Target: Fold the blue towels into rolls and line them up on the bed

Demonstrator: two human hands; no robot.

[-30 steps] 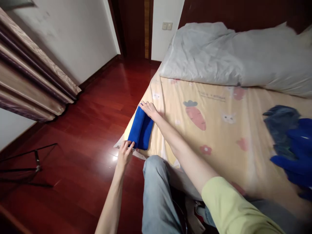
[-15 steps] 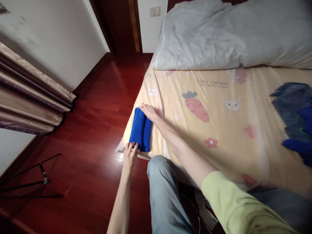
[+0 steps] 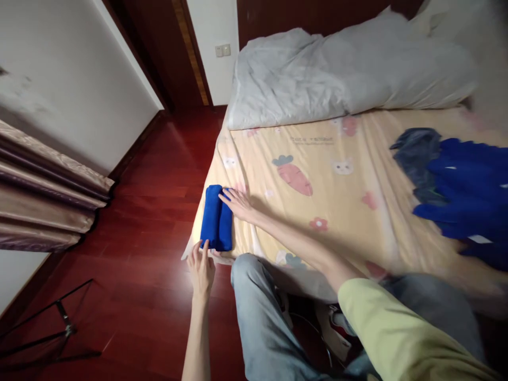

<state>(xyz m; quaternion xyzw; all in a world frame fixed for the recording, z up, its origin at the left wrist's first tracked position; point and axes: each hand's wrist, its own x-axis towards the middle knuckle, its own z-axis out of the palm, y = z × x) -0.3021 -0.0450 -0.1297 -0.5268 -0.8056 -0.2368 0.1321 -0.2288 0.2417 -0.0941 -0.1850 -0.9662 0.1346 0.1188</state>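
A blue folded cloth (image 3: 210,219) lies at the bed's left corner, folded into two long side-by-side bands. My right hand (image 3: 238,203) is open, with its stretched fingertips resting on the cloth's far right corner. At the near left end, my left hand (image 3: 201,267) has its fingers apart. Those fingertips are at the cloth's edge; whether they press on it I cannot tell. Neither hand grips the cloth.
The cloth lies on a yellow patterned bed sheet (image 3: 262,222). A grey quilt (image 3: 293,79) runs along the headboard. To the right are a heap of blue cloths (image 3: 472,185) and a dark grey cloth (image 3: 416,153). A black stand (image 3: 65,323) is on the floor.
My right hand has slid off the left band towards the cloth's right corner. My left fingers have loosened from the near end and drawn back slightly. The view has shifted right.
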